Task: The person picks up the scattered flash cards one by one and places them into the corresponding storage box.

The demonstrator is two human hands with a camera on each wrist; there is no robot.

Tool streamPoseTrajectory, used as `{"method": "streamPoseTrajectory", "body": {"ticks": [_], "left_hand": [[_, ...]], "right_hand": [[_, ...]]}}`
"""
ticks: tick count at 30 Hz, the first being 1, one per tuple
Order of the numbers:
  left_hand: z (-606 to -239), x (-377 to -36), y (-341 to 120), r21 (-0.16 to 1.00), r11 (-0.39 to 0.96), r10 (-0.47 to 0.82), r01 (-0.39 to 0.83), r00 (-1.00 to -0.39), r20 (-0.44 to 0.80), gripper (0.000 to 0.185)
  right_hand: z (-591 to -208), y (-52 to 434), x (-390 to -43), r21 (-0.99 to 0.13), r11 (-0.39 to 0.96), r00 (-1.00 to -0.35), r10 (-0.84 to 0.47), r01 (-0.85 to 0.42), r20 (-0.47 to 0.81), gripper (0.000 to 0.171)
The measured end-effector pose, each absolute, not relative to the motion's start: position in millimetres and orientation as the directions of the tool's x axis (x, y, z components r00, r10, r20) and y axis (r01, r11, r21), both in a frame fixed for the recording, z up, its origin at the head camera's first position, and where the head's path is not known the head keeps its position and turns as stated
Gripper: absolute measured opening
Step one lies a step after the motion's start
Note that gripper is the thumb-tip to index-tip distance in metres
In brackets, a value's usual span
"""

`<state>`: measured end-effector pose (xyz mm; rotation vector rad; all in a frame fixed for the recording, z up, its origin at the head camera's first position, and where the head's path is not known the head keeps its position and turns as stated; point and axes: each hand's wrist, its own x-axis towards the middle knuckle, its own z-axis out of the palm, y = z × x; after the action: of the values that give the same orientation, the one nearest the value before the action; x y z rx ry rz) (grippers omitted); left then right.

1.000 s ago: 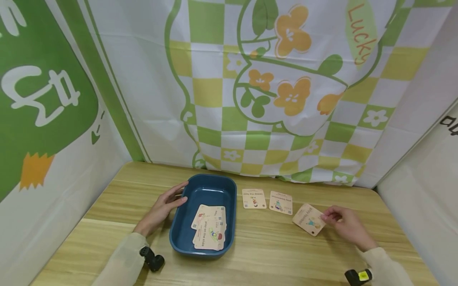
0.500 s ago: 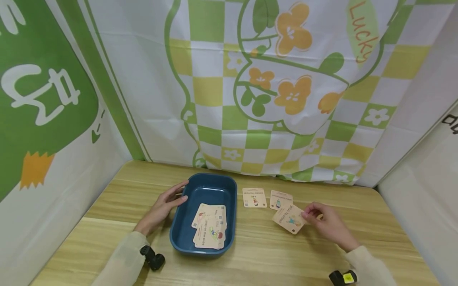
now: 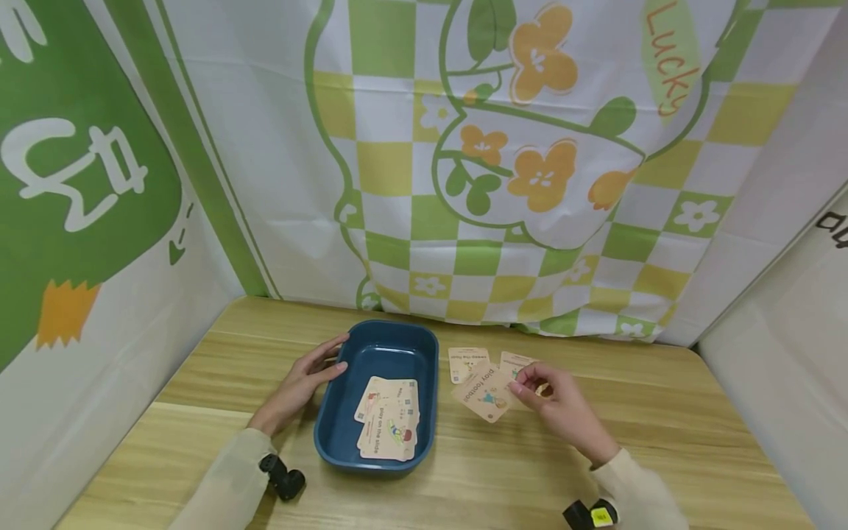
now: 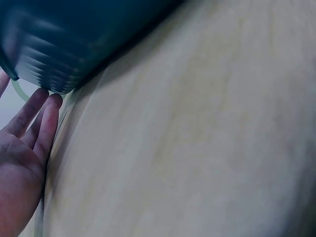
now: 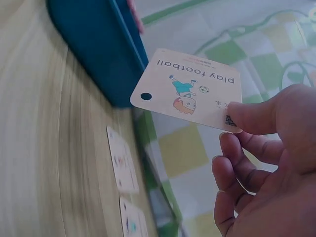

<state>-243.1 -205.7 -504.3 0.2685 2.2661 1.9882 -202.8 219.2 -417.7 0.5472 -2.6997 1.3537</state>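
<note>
My right hand (image 3: 564, 406) pinches a cream "play football" card (image 3: 486, 396) by one corner, between thumb and fingers. In the right wrist view the card (image 5: 190, 89) shows a child and a ball and is held up off the table. It overlaps the view of a "sweep the floor" card (image 3: 467, 359) and another card (image 3: 515, 361), both lying on the table. My left hand (image 3: 301, 383) touches the left side of a blue tray (image 3: 430, 412). Seen from the left wrist, its fingers (image 4: 48, 126) are fairly straight against the tray's outer wall.
Several overlapping cards (image 3: 386, 434) lie in the near half of the tray, a "play on the slide" card on top. The wooden table (image 3: 503, 478) ends at a patterned cloth wall (image 3: 477, 258) behind, with more cloth (image 3: 132, 294) at the left.
My right hand has carried the "play football" card leftward, past the second card on the table toward the tray. My left hand and the tray have stayed in place.
</note>
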Motion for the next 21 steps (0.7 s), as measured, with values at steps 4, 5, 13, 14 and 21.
{"method": "streamPoseTrajectory", "body": {"ticks": [4, 5, 13, 14, 21], "left_hand": [[-504.8, -243.1, -206.0, 0.990, 0.124, 0.209, 0.067, -0.977, 0.040, 0.059], [-504.9, -243.1, -206.0, 0.990, 0.125, 0.209, 0.070, -0.977, 0.042, 0.059], [-504.8, -243.2, -206.1, 0.990, 0.123, 0.210, 0.068, -0.977, 0.041, 0.059], [-504.5, -243.0, -205.9, 0.990, 0.123, 0.210, 0.068, -0.977, 0.041, 0.059], [-504.4, -242.5, -205.9, 0.991, 0.121, 0.204, 0.059, -0.978, 0.034, 0.059]], "right_hand": [[-416.6, 203.5, -201.8, -0.786, 0.515, -0.934, -0.277, -0.342, 0.225, 0.010], [-416.4, 199.9, -201.6, -0.792, 0.509, -0.936, -0.274, -0.336, 0.221, 0.009], [-412.8, 172.8, -199.6, -0.825, 0.456, -0.932, -0.287, -0.335, 0.219, 0.007], [-412.5, 169.5, -199.1, -0.829, 0.449, -0.931, -0.292, -0.335, 0.218, 0.006], [-415.2, 148.7, -195.0, -0.843, 0.420, -0.928, -0.301, -0.336, 0.220, 0.005]]}}
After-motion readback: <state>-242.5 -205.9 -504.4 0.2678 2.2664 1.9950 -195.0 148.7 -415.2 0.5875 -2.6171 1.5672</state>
